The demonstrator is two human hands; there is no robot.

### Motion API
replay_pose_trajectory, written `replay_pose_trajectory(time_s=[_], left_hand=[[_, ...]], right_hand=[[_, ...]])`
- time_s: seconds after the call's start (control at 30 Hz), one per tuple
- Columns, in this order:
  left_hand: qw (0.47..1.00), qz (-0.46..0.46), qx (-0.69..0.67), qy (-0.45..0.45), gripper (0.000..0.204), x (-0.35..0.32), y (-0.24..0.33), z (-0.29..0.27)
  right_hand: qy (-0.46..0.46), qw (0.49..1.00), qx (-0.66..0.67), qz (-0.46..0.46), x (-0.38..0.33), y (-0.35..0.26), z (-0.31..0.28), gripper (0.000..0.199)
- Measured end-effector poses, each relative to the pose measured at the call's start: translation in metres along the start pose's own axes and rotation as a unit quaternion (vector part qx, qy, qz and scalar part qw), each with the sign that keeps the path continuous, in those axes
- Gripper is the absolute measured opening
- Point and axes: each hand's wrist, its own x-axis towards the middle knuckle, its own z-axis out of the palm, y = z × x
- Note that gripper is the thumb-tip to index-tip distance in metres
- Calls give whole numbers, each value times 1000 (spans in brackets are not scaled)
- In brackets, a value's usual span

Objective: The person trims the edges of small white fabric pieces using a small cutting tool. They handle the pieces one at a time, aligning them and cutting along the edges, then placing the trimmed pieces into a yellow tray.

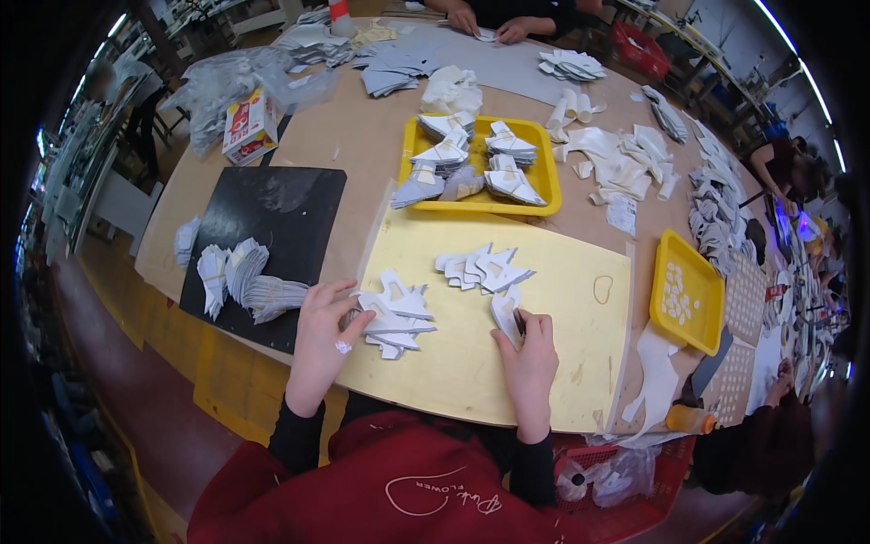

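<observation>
On a pale yellow board (580, 272) lie white and grey cut pieces with pointed ends. My left hand (322, 331) is at the left end of a fanned pile of white cut pieces (394, 313), thumb and fingers closed round its edge. My right hand (530, 358) pinches a small stack of white cut pieces (505, 313) between thumb and fingers, tilted over the board. Just beyond both hands rests another fanned pile of pointed pieces (485, 268). A tan rubber band (603, 289) lies on the board to the right.
Banded bundles fill a yellow tray (480, 210) beyond the board. Grey stacks (272, 295) sit on a black mat (281, 204) at left. A smaller yellow tray (702, 340) holds small white pieces. An orange-capped bottle (691, 419) stands near the edge. Across the table, another person's hands (489, 27) work.
</observation>
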Motion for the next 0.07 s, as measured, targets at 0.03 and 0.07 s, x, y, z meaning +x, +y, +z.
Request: replay_pose_trajectory(time_s=[0.03, 0.07], left_hand=[[1000, -5, -3, 14, 27, -1, -2, 1], [1000, -7, -2, 13, 27, -2, -3, 1]], right_hand=[[-8, 1000, 24, 9, -1, 4, 2, 45], [-5, 999, 31, 12, -3, 10, 8, 50]])
